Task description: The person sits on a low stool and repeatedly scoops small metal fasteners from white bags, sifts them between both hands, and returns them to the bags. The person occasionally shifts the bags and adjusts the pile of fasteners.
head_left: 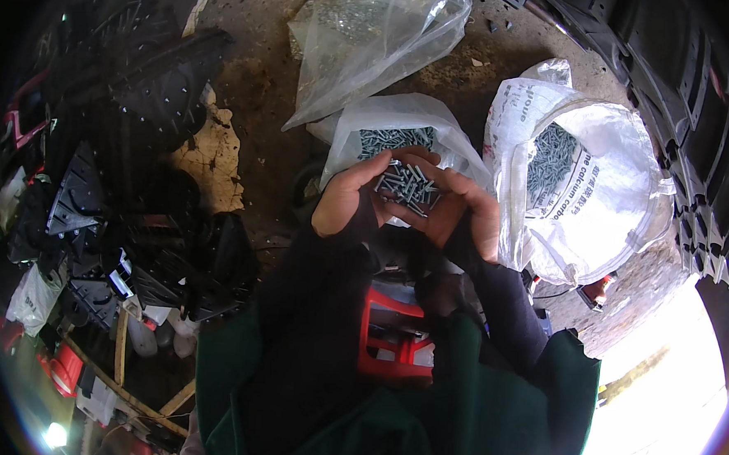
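Observation:
My left hand [346, 193] and my right hand [474, 207] are cupped together in front of me. A heap of silvery screws [408, 186] lies in the hollow between them, some pointing up, some lying flat. Fingers of both hands curl around the heap. Just beyond my fingers stands an open clear plastic bag [454, 132] with many similar screws [394, 138] in it. To its right is a white woven sack [607, 240], its mouth folded open, holding more bluish-grey screws [552, 159].
An empty-looking clear plastic bag [349, 58] lies on the stained floor at the far side. Black moulded parts [161, 101] crowd the left, and dark panels [676, 95] are stacked at the right. A red plastic stool [390, 365] is below my arms.

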Motion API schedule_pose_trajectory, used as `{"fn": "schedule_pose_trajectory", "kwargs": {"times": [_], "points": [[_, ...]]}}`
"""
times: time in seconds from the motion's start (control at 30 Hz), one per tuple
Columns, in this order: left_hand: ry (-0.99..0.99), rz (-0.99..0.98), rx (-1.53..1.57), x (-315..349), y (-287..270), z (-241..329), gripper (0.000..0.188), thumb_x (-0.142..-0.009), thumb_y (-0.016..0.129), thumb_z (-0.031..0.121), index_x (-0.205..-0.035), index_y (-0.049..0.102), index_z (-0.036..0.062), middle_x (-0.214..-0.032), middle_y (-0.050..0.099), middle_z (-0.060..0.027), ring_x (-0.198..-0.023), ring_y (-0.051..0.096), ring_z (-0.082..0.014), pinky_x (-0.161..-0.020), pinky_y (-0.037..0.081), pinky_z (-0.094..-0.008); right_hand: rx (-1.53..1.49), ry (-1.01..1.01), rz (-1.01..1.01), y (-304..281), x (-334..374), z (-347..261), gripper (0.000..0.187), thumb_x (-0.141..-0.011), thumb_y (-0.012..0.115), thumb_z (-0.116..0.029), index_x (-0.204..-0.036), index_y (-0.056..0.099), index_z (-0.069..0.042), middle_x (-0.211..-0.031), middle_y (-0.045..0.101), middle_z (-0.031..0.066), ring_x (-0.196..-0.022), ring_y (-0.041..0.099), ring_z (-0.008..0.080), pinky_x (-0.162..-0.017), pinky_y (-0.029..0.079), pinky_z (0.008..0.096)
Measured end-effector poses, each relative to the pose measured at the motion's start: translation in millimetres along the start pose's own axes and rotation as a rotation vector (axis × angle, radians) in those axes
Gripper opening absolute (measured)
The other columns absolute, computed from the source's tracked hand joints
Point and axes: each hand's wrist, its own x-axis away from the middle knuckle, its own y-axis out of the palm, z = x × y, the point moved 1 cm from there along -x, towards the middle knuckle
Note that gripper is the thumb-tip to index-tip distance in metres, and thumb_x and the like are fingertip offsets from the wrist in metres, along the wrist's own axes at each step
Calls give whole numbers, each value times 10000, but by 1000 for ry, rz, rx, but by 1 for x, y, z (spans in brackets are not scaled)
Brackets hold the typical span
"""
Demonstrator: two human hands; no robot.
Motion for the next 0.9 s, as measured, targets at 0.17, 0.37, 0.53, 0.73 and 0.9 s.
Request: {"fn": "schedule_pose_trajectory", "kwargs": {"times": [0.17,0.37,0.53,0.73,0.9], "points": [[42,76,29,-1,0,2,394,-976,448,261,-1215,537,-40,-1162,621,-175,-1014,650,-262,-776,603,-394,17,-29,-137,-5,0,-4,583,-897,545,-312,-1344,394,29,-1412,437,211,-1271,463,364,-1026,402,572],[1,28,25,1,-4,2,391,-976,454,284,-1220,538,-10,-1224,587,-190,-1001,653,-295,-709,610,-485,-489,111,-117,-13,6,0,724,-911,536,-449,-1392,332,52,-1416,420,232,-1274,455,378,-1056,367,564],[19,-5,77,0,-5,2,388,-979,449,281,-1242,527,7,-1248,574,-197,-1003,651,-331,-683,605,-521,-593,153,-218,-12,8,-2,879,-901,503,-544,-1424,242,113,-1435,379,264,-1314,406,395,-1106,307,540],[27,54,157,-5,-7,-4,368,-977,472,260,-1205,548,-18,-1245,578,-215,-1127,594,-358,-928,513,-510,-450,80,-74,5,22,-6,792,-945,470,-480,-1413,270,128,-1442,363,274,-1350,369,376,-1129,281,515],[1,40,173,-6,-10,-3,376,-970,481,245,-1198,540,-48,-1250,561,-244,-1196,536,-383,-1024,432,-515,-38,135,-79,15,40,-12,627,-987,447,-364,-1375,378,125,-1394,435,263,-1312,431,313,-1114,315,434]]}}
